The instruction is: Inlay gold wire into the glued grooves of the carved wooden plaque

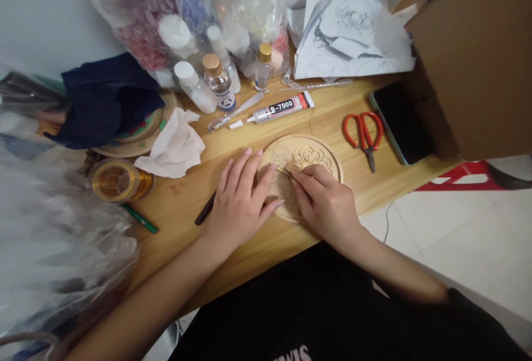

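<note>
Inspected: a round wooden plate (334, 154), resting on the table (245, 239) before the wearer, carries a drawn floral pattern, with gold wire petals (311, 156) on its upper right part. The right hand (293, 175) is closed in a thumb-and-finger pinch at the plate's middle, apparently around a slim dark implement; its type cannot be confirmed. The left hand (243, 197) is spread flat, gripping nothing, fingertips over the plate's left edge. Judgement on method: the left hand should bear steadily on the rim so the plate cannot turn, and keep clear of the drawn lines. The pinch should press lightly, close to the working point, following each line without nudging neighbouring wire. The B-7000 glue tube (285, 108) and red-handled cutters (368, 151) lie apart from the plate, causing no obstruction.
</note>
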`<act>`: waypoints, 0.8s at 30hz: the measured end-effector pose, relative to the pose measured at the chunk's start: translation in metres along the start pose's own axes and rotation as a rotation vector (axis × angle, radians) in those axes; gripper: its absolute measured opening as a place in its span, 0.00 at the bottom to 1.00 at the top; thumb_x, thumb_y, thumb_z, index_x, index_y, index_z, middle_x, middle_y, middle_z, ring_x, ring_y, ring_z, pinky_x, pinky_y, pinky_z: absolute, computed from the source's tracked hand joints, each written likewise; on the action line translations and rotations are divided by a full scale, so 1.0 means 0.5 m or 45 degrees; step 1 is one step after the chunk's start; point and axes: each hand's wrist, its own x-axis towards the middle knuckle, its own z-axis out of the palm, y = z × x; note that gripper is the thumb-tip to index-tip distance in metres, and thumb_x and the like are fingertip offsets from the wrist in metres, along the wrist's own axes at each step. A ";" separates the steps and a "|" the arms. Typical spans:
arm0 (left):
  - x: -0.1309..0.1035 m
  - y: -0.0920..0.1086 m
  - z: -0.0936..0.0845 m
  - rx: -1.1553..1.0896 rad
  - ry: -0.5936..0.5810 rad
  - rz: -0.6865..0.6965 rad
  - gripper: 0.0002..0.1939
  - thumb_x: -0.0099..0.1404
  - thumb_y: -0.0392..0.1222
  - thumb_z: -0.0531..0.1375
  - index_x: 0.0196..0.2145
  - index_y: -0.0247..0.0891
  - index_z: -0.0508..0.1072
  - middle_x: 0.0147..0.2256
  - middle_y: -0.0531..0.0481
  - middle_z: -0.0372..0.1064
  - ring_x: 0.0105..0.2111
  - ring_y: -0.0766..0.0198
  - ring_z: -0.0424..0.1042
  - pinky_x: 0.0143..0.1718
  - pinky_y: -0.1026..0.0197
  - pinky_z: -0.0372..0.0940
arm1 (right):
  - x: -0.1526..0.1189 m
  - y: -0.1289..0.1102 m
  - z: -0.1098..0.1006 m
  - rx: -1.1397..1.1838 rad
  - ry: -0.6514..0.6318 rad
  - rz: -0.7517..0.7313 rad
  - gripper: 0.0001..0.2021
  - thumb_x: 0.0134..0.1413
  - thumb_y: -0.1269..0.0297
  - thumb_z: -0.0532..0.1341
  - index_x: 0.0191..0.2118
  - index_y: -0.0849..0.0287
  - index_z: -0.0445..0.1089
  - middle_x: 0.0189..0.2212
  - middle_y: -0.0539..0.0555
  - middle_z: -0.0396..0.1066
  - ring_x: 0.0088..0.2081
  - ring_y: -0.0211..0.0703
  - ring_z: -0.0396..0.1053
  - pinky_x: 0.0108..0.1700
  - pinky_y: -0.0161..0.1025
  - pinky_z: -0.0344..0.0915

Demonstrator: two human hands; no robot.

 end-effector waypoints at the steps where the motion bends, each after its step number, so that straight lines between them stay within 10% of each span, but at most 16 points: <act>1: 0.000 0.000 0.000 -0.002 0.001 0.000 0.23 0.69 0.49 0.56 0.55 0.28 0.69 0.58 0.27 0.62 0.60 0.39 0.61 0.59 0.41 0.57 | 0.000 0.000 0.000 0.003 0.008 -0.002 0.11 0.64 0.70 0.55 0.40 0.66 0.75 0.33 0.57 0.76 0.28 0.35 0.72 0.24 0.32 0.63; 24: -0.002 -0.001 0.002 -0.044 -0.012 -0.039 0.22 0.70 0.50 0.56 0.55 0.34 0.70 0.60 0.30 0.61 0.63 0.42 0.58 0.61 0.41 0.54 | 0.002 0.001 -0.001 0.023 -0.026 0.027 0.12 0.64 0.70 0.54 0.40 0.65 0.76 0.33 0.56 0.76 0.28 0.36 0.71 0.25 0.33 0.64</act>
